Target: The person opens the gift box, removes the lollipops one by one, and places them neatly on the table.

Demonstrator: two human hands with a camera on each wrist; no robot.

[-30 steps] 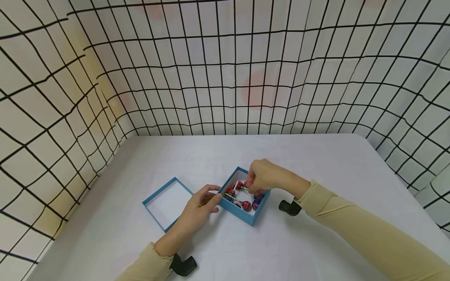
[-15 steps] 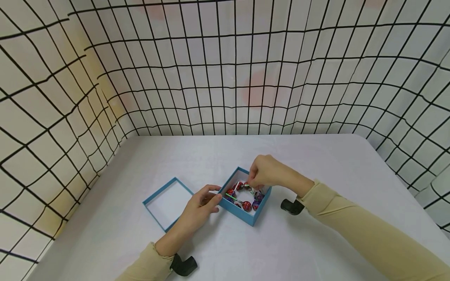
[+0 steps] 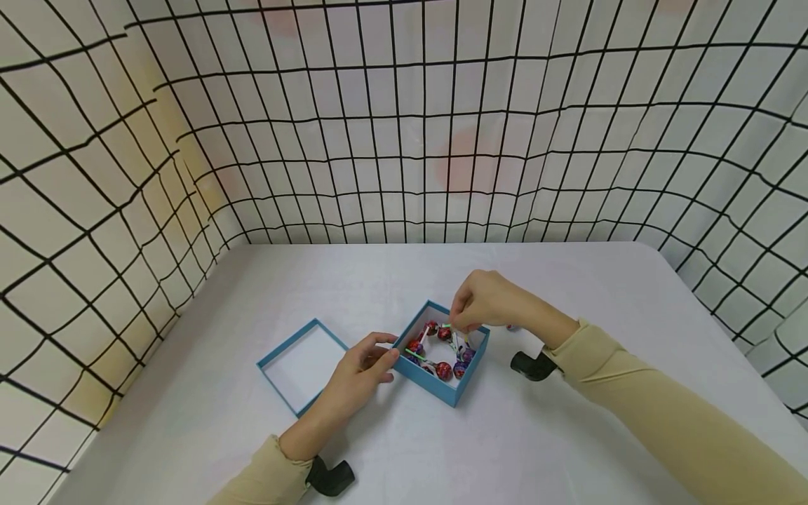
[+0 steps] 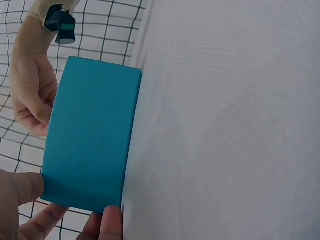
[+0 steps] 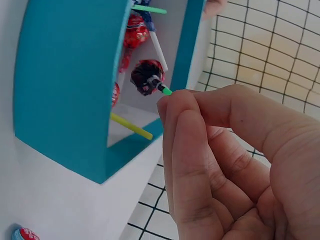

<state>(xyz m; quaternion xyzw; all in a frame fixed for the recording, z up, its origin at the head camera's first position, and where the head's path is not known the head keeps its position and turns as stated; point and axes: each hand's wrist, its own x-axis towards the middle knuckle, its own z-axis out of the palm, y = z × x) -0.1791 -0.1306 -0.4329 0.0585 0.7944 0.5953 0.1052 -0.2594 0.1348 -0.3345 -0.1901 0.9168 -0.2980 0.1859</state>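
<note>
A blue box (image 3: 429, 381) with a white inside lies open-topped on the table, holding several wrapped lollipops (image 3: 445, 371) laid in a ring. My left hand (image 3: 356, 375) grips the box's left corner, its thumb and fingers around that end in the left wrist view. Over the far right side of the box is my right hand (image 3: 486, 301). In the right wrist view its thumb and fingertips pinch the green stick of a dark red lollipop (image 5: 148, 77), whose head hangs at the box opening. A yellow stick (image 5: 132, 126) pokes out near the box's corner.
A shallow blue-rimmed lid (image 3: 303, 365), white inside, lies left of the box, partly behind my left forearm. Another lollipop (image 5: 24, 234) rests on the white table outside the box. Black grid netting (image 3: 404, 140) over white cloth surrounds the table.
My right hand has risen and shifted away to the right, drawing the lollipop's stick up. The lollipop on the table beyond my right wrist has come into sight. My left hand stays put.
</note>
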